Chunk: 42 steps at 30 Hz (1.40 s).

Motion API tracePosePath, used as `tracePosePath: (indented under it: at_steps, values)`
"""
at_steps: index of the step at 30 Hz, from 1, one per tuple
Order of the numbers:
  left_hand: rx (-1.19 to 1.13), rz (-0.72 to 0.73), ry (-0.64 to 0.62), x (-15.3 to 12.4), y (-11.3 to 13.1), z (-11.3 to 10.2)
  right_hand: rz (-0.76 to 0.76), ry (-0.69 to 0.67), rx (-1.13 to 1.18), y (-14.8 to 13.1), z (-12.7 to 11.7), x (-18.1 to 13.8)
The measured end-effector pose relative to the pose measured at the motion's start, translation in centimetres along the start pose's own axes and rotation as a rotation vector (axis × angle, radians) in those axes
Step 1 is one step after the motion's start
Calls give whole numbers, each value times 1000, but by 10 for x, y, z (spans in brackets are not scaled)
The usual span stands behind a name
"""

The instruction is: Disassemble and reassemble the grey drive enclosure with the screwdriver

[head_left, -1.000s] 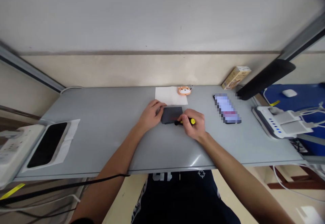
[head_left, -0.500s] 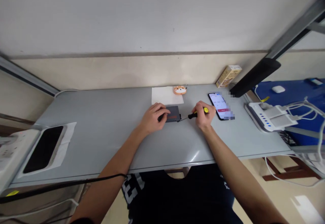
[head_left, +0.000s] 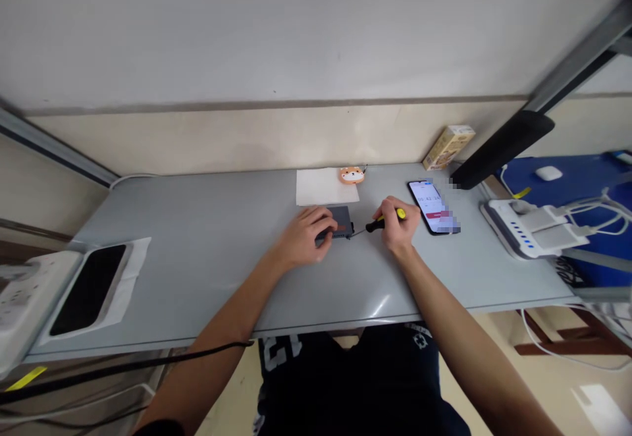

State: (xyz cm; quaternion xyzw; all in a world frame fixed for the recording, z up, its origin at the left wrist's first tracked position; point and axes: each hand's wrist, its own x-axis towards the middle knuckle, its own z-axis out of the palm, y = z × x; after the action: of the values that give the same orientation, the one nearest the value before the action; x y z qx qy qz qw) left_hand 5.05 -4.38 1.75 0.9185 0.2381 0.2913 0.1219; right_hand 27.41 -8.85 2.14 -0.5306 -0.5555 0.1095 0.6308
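Observation:
A small dark grey box (head_left: 342,220) lies on the grey table (head_left: 207,251) near its middle. My left hand (head_left: 305,234) is closed over the box's left part and holds it down. My right hand (head_left: 395,224) is closed on a screwdriver with a black and yellow handle (head_left: 384,221). The screwdriver's thin tip points left at the box's right end. A white sheet of paper (head_left: 326,187) lies just behind the box.
A lit phone (head_left: 431,204) lies right of my right hand. An orange animal-shaped trinket (head_left: 351,174) and a small carton (head_left: 448,146) sit near the wall. A black lamp head (head_left: 498,147) hangs over the right. A white charger hub (head_left: 523,230) stands far right, a dark phone (head_left: 87,288) far left.
My right hand moved from over the box to its right side, with the screwdriver now lying sideways toward the box's end. My left hand slid further over the box.

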Motion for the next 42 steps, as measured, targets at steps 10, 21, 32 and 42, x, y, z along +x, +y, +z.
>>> tracePosePath:
  at_steps: [10,21,32,42]
  values:
    - [6,1,-49,-1,4,-2,-47,50,12,-7,-2,0]
    - [5,23,-54,-1,-1,10,184,198,231,-1,8,6]
    - [-28,-358,60,9,-50,-10,608,330,397,19,10,19]
    - [99,-554,21,24,-99,-13,714,381,449,24,10,24]
